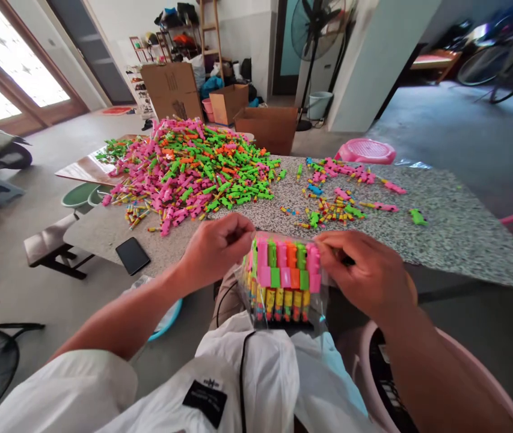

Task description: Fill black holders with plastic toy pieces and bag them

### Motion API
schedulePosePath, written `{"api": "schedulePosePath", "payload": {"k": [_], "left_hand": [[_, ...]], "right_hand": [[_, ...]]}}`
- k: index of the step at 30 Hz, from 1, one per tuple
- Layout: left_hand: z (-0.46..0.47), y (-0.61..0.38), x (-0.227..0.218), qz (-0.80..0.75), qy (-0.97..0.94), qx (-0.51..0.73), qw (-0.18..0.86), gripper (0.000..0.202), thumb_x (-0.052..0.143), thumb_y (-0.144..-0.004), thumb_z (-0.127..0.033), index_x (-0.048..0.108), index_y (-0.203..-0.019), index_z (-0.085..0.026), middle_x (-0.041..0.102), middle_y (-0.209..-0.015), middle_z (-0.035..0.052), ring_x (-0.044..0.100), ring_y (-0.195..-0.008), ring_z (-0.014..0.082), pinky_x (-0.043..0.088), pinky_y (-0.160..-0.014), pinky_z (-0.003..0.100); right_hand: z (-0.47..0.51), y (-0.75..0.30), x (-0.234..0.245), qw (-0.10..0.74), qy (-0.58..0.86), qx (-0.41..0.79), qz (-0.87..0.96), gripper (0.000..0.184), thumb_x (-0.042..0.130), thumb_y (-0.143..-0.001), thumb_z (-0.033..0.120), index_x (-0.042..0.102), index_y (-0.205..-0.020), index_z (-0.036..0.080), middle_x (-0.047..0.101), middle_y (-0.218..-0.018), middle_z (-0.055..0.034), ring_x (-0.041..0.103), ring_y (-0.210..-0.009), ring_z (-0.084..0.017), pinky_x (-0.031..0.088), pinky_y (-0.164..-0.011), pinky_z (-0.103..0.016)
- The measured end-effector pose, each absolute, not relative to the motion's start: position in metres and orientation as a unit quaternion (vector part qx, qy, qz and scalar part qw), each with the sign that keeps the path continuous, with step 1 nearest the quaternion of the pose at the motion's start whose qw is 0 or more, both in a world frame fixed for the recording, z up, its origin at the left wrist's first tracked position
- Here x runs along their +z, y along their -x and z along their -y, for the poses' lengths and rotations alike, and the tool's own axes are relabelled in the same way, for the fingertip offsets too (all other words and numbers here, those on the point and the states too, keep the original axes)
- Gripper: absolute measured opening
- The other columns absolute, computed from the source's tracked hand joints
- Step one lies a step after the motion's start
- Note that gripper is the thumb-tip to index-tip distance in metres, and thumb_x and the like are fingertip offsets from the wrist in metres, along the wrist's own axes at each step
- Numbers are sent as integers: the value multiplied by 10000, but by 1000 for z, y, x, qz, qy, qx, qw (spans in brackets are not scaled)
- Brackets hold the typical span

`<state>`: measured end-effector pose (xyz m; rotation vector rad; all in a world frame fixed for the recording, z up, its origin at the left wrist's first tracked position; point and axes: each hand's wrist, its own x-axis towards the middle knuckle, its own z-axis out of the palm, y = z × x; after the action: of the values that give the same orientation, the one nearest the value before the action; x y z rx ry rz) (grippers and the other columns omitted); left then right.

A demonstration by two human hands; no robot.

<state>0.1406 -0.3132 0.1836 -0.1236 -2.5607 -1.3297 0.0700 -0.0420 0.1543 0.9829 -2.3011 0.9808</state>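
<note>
A clear plastic bag hangs upright between my two hands, just in front of the table edge. Inside it stand several colourful toy-like sticks in a row, with pink, green and orange tops over yellow lower parts. My left hand pinches the bag's upper left corner between thumb and fingers. At the upper right corner, my right hand grips the bag the same way. Beyond the hands, a big heap of similar pink, green and orange pieces covers the table's left part. A smaller scatter of yellow and green pieces lies nearer the middle.
The speckled stone table stretches across in front of me. A black phone lies near its left edge. Low at my right stands a pink tub. A pink stool, cardboard boxes and a standing fan are behind the table.
</note>
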Motion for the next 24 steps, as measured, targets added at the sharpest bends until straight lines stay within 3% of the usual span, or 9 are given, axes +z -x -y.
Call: {"api": "schedulePosePath", "payload": {"k": [5,10,19,24], "left_hand": [[306,-105,198,812,64,-573,90,124,618,-915,-285,623,-880,-166,586,-599,-57,549,-458,62,375,-453,157],[303,-78,200,823,119,-537,140,105,591,-909,-272,610,-878,-174,557,-594,-68,544,-488,61,395,-500,167],[293,-59,199,855,147,-466,176,82,562,-882,-232,597,-834,-175,534,-580,-71,522,-535,71,352,-553,196],[285,-57,201,801,152,-563,133,89,562,-910,-226,558,-831,-185,524,-552,-78,535,-476,73,373,-511,192]], "right_hand": [[35,-47,173,248,-313,326,857,176,629,-962,338,739,-883,227,776,-906,-27,725,-843,-205,552,-800,-315],[34,-34,184,285,-270,315,864,170,641,-934,332,722,-851,207,752,-817,-25,654,-684,-162,498,-705,-286],[33,-23,198,301,-232,343,859,167,627,-908,295,741,-856,184,769,-833,-43,655,-668,-158,476,-665,-270],[30,-19,207,285,-220,357,862,188,610,-902,290,753,-855,177,777,-838,-57,652,-660,-157,483,-649,-259]]}}
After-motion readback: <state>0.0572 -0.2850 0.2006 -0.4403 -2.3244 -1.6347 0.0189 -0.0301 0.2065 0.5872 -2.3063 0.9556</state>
